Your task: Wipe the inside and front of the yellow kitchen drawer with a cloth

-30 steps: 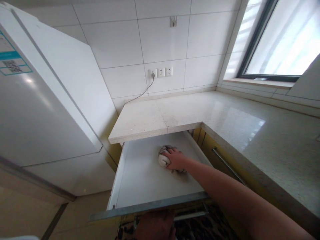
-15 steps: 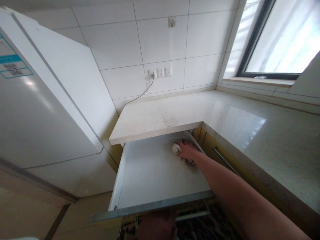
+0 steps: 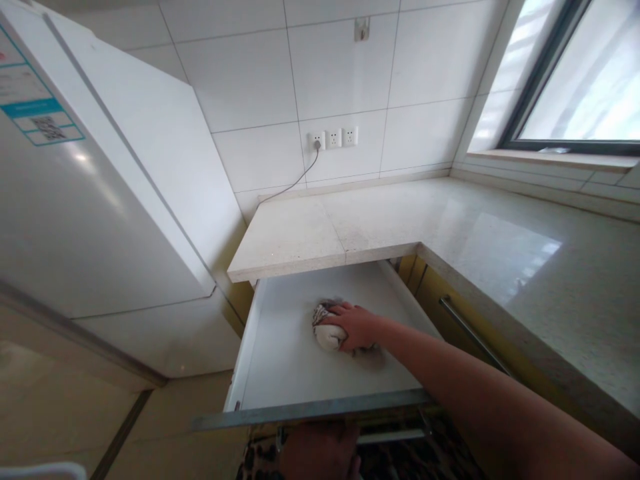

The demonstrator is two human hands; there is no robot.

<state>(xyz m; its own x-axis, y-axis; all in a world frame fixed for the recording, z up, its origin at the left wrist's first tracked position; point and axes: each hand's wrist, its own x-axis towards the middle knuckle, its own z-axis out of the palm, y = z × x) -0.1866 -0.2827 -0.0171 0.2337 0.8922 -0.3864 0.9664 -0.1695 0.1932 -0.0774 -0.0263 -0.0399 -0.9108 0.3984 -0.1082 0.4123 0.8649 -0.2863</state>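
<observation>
A white drawer (image 3: 280,363) stands pulled out under the speckled countertop (image 3: 380,220). My right hand (image 3: 356,325) reaches into it and presses a bunched white and dark cloth (image 3: 326,331) onto the drawer floor, fingers curled over the cloth. My left hand (image 3: 320,451) is below the drawer's front edge, by the metal handle (image 3: 385,437). Its fingers are mostly hidden behind the drawer front.
A white fridge (image 3: 90,200) stands at the left, close to the drawer. A yellow cabinet front with a bar handle (image 3: 470,337) is on the right. Wall sockets (image 3: 334,138) with a plugged cable sit above the counter, and a window (image 3: 580,87) at the right.
My right hand slid the cloth from the drawer's middle to its far right corner, then back toward the middle. The view shifted slightly to the left.
</observation>
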